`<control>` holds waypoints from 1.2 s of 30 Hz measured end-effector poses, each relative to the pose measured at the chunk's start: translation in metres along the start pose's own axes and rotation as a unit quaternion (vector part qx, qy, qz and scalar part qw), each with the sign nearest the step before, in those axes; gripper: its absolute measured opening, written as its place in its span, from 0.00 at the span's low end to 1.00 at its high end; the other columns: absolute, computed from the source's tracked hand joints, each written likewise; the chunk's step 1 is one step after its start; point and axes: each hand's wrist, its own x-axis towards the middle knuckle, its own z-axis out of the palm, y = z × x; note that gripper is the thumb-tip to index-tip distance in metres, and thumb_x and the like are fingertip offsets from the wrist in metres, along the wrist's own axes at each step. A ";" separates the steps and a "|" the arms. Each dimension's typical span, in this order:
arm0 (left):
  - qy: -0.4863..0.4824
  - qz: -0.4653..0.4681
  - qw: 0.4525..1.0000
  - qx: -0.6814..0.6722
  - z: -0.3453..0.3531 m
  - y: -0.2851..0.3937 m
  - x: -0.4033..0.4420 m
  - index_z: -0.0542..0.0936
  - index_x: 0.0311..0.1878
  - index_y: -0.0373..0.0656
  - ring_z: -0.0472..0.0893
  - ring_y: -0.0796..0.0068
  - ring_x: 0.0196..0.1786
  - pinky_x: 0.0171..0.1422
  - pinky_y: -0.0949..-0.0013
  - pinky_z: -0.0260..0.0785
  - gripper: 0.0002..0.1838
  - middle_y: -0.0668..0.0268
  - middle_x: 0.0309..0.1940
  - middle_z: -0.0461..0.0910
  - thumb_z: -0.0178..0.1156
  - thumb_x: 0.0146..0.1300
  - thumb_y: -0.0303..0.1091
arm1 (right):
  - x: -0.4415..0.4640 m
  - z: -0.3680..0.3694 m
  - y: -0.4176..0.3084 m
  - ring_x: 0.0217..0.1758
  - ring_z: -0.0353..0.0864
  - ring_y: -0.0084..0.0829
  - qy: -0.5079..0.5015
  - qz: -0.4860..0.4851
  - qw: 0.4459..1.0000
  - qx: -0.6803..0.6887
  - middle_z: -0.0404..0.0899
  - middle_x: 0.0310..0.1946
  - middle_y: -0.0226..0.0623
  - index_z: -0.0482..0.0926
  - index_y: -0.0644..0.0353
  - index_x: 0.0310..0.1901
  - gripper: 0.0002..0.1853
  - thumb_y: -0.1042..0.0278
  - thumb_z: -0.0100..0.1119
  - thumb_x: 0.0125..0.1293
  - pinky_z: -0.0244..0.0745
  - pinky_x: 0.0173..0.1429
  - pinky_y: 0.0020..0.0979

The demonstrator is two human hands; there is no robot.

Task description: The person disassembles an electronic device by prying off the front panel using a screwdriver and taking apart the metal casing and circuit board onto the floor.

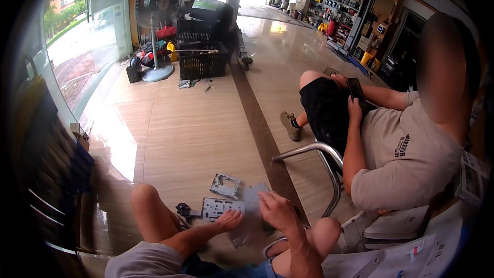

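Note:
Low in front of my knees lies a pale metal bracket [218, 206] with slots and holes. My left hand [230, 220] is closed at its lower right edge, with the fingers bent against it. A dark round part [183, 209] sits at the bracket's left end. My right hand [279, 212] is raised to the right of the bracket, its fingers curled together; what they hold, if anything, is too small to make out. Beneath it is a flat grey sheet [256, 194]. A second metal frame [225, 185] with a square opening lies just beyond the bracket.
To my right a seated person [406, 144] holds a phone [355, 90] beside a chrome chair arm [309, 148]. Ahead are a standing fan [157, 5], black crates [203, 64] and scraps on the tiled floor [190, 123]. Booklets [396, 225] lie at lower right.

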 end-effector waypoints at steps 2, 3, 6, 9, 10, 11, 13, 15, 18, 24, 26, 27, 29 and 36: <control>-0.002 -0.004 1.000 -0.013 0.001 0.000 0.000 0.75 0.42 0.43 0.80 0.64 0.40 0.44 0.60 0.70 0.08 0.61 0.37 0.76 0.52 0.62 0.34 | 0.000 0.001 0.000 0.41 0.84 0.52 -0.002 0.000 1.000 -0.002 0.84 0.40 0.46 0.82 0.55 0.48 0.10 0.70 0.58 0.66 0.81 0.44 0.45; -0.006 -0.006 1.000 -0.023 0.000 0.000 0.000 0.75 0.42 0.43 0.80 0.64 0.41 0.45 0.60 0.70 0.09 0.61 0.37 0.76 0.52 0.62 0.34 | -0.001 0.001 0.000 0.41 0.84 0.52 -0.006 0.001 1.000 -0.005 0.84 0.39 0.46 0.82 0.56 0.48 0.10 0.70 0.58 0.66 0.81 0.44 0.45; -0.039 -0.005 0.997 -0.060 -0.002 -0.003 0.000 0.75 0.44 0.42 0.80 0.62 0.42 0.46 0.58 0.71 0.10 0.60 0.39 0.76 0.51 0.63 0.35 | -0.005 0.006 0.001 0.41 0.84 0.51 -0.017 -0.007 1.000 -0.014 0.83 0.38 0.45 0.81 0.56 0.47 0.10 0.70 0.57 0.66 0.81 0.43 0.45; -0.077 0.009 0.994 -0.083 -0.001 -0.010 0.003 0.75 0.47 0.42 0.81 0.60 0.44 0.49 0.56 0.72 0.12 0.58 0.41 0.76 0.51 0.64 0.37 | -0.006 0.016 0.007 0.40 0.83 0.51 -0.034 -0.017 0.999 -0.025 0.83 0.37 0.45 0.81 0.56 0.45 0.09 0.71 0.55 0.65 0.81 0.42 0.45; -0.090 0.014 0.992 -0.087 0.000 -0.013 0.003 0.75 0.48 0.43 0.81 0.60 0.45 0.50 0.56 0.73 0.13 0.57 0.41 0.76 0.51 0.65 0.38 | -0.008 0.022 0.010 0.39 0.83 0.50 -0.040 -0.021 0.999 -0.028 0.83 0.36 0.44 0.81 0.56 0.44 0.09 0.71 0.55 0.65 0.81 0.41 0.45; -0.104 0.029 0.989 -0.097 0.000 -0.017 0.003 0.75 0.49 0.43 0.81 0.59 0.46 0.51 0.55 0.73 0.14 0.57 0.42 0.76 0.51 0.65 0.38 | -0.009 0.029 0.013 0.39 0.83 0.50 -0.050 -0.027 0.998 -0.030 0.82 0.36 0.44 0.81 0.57 0.44 0.09 0.71 0.54 0.65 0.81 0.41 0.45; -0.129 0.060 0.983 -0.118 -0.010 -0.025 0.007 0.75 0.52 0.45 0.81 0.58 0.46 0.52 0.55 0.74 0.15 0.56 0.42 0.76 0.51 0.65 0.39 | -0.011 0.044 0.022 0.38 0.82 0.48 -0.068 -0.040 0.996 -0.037 0.81 0.36 0.44 0.80 0.57 0.45 0.09 0.71 0.54 0.65 0.80 0.41 0.45; -0.183 0.163 0.967 -0.066 -0.039 -0.039 0.016 0.76 0.53 0.47 0.81 0.59 0.47 0.54 0.55 0.75 0.15 0.57 0.44 0.76 0.51 0.66 0.39 | -0.014 0.061 0.033 0.38 0.82 0.46 -0.068 -0.064 0.995 -0.040 0.81 0.36 0.44 0.80 0.59 0.42 0.08 0.71 0.53 0.65 0.80 0.42 0.44; -0.150 0.264 0.953 0.000 -0.052 -0.079 0.014 0.76 0.43 0.50 0.81 0.63 0.46 0.47 0.57 0.77 0.09 0.63 0.38 0.77 0.55 0.63 0.40 | -0.028 0.095 0.057 0.40 0.82 0.43 -0.070 -0.112 0.989 -0.063 0.80 0.37 0.41 0.79 0.61 0.38 0.06 0.72 0.53 0.63 0.80 0.43 0.41; -0.246 -0.008 0.968 -0.042 -0.193 -0.147 0.029 0.81 0.44 0.47 0.84 0.51 0.45 0.46 0.49 0.77 0.12 0.55 0.39 0.83 0.59 0.66 0.44 | -0.032 0.110 0.054 0.42 0.83 0.42 -0.139 -0.072 0.984 -0.090 0.82 0.39 0.39 0.81 0.58 0.42 0.08 0.69 0.57 0.62 0.81 0.46 0.39; -0.138 -0.083 0.983 -0.086 -0.223 -0.154 0.031 0.81 0.46 0.47 0.85 0.50 0.42 0.45 0.46 0.75 0.10 0.57 0.37 0.84 0.56 0.63 0.32 | -0.038 0.112 0.059 0.44 0.82 0.40 -0.136 -0.165 0.971 -0.109 0.81 0.39 0.37 0.81 0.58 0.43 0.09 0.71 0.57 0.63 0.81 0.47 0.37; -0.148 -0.136 0.973 -0.109 -0.235 -0.157 0.035 0.81 0.47 0.46 0.84 0.50 0.44 0.48 0.47 0.75 0.11 0.56 0.38 0.83 0.56 0.63 0.31 | -0.032 0.102 0.048 0.45 0.80 0.36 -0.155 -0.193 0.958 -0.147 0.79 0.38 0.35 0.80 0.58 0.41 0.08 0.73 0.56 0.60 0.80 0.47 0.34; -0.152 -0.190 0.958 -0.149 -0.231 -0.168 0.039 0.80 0.53 0.49 0.83 0.48 0.46 0.51 0.51 0.75 0.14 0.52 0.42 0.82 0.56 0.68 0.40 | -0.036 0.123 0.060 0.47 0.79 0.35 -0.133 -0.107 0.982 -0.077 0.78 0.39 0.35 0.81 0.58 0.30 0.04 0.74 0.55 0.56 0.79 0.47 0.33; -0.177 -0.208 0.946 -0.176 -0.211 -0.198 0.029 0.82 0.55 0.43 0.85 0.50 0.47 0.50 0.52 0.77 0.19 0.50 0.41 0.85 0.60 0.67 0.44 | -0.030 0.101 0.026 0.44 0.84 0.47 -0.096 0.079 0.991 0.051 0.82 0.45 0.44 0.80 0.61 0.53 0.14 0.75 0.59 0.65 0.79 0.48 0.40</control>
